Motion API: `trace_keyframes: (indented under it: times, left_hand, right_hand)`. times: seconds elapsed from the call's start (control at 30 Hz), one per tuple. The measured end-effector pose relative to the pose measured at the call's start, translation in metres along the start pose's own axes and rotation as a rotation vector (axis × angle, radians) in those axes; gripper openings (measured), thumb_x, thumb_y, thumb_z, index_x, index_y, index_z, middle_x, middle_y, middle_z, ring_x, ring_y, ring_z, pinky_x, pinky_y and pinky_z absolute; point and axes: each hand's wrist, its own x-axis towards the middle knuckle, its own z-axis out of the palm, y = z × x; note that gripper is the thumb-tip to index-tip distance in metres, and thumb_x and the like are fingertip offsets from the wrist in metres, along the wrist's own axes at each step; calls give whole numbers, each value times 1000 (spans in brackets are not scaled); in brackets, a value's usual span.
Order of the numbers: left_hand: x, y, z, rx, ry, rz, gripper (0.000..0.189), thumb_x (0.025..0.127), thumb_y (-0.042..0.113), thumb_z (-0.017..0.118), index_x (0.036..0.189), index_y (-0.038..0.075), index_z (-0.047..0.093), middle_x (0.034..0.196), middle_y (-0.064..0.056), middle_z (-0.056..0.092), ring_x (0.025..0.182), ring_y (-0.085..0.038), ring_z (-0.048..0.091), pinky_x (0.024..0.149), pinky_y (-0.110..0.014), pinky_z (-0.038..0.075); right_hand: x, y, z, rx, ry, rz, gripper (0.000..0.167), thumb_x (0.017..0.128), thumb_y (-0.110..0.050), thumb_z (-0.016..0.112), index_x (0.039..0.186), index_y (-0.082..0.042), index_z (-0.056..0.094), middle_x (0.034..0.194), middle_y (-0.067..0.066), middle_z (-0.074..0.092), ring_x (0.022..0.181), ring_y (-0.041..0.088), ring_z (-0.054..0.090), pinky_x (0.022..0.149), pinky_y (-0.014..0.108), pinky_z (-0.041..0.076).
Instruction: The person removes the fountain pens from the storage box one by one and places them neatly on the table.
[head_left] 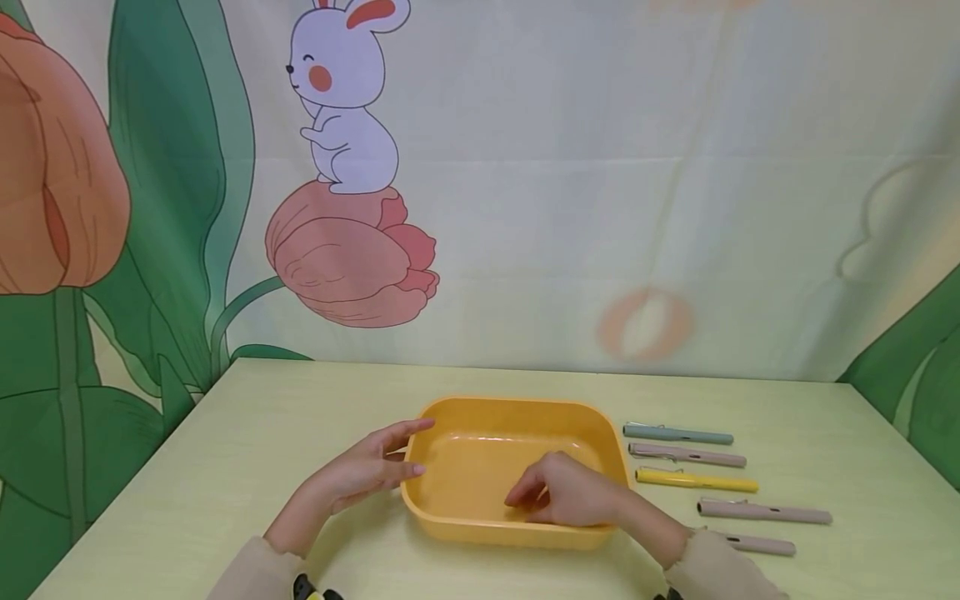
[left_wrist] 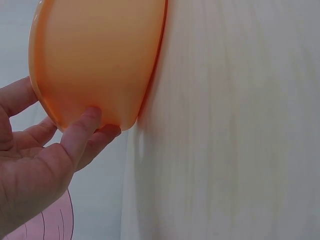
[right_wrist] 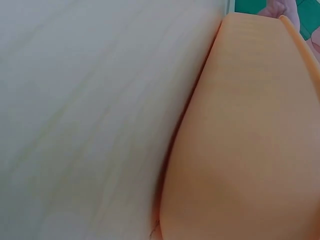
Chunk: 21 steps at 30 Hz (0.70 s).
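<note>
My left hand point(head_left: 362, 469) holds the left end of a yellow plastic tray point(head_left: 517, 535), its fingers and thumb spread at the rim. In the left wrist view the thumb presses on the tray's outer wall point(left_wrist: 95, 55). My right hand point(head_left: 573, 492) reaches over the tray's near right side, with curled fingers low inside it. Nothing shows between those fingers, but the palm side is hidden. The right wrist view shows mainly the tray's outer wall point(right_wrist: 245, 135), not the fingers at work.
Several capped pens lie in a column right of the tray: a teal pen point(head_left: 678, 434), a pinkish pen point(head_left: 690, 455), a yellow pen point(head_left: 697, 481), another pinkish pen point(head_left: 765, 511) and a nearest pen point(head_left: 761, 544) partly behind the right sleeve. A printed curtain point(head_left: 525, 208) hangs behind the table.
</note>
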Motion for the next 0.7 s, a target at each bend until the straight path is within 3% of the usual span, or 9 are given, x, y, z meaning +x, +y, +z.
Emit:
trace_keyframes:
  times: [0.1,0.43,0.7]
  left_hand:
    - [0,0,0,2,2,-1,66,85,3,61,141,2,27,143,-26,22,123,-38,38,91,-38,46]
    - [-1,2,0,8,-2,4,64,86,2,60,141,3,28,143,-27,22,122,-35,40,92,-38,45]
    - [-1,0,-1,9,-10,7,65,86,4,61,141,4,27,143,-26,23,120,-32,43,92,-38,46]
  right_hand:
    - [1,-1,0,-36,-24,-11,17,75,4,68,92,0,71,87,4,69,73,4,61,66,16,51]
    - [7,-1,3,0,-102,3,15,74,10,65,84,1,71,78,2,69,65,-4,57,61,13,50]
    - [11,-4,3,-128,-105,-28,15,71,8,67,77,-5,72,71,-4,68,61,-5,55,58,9,47]
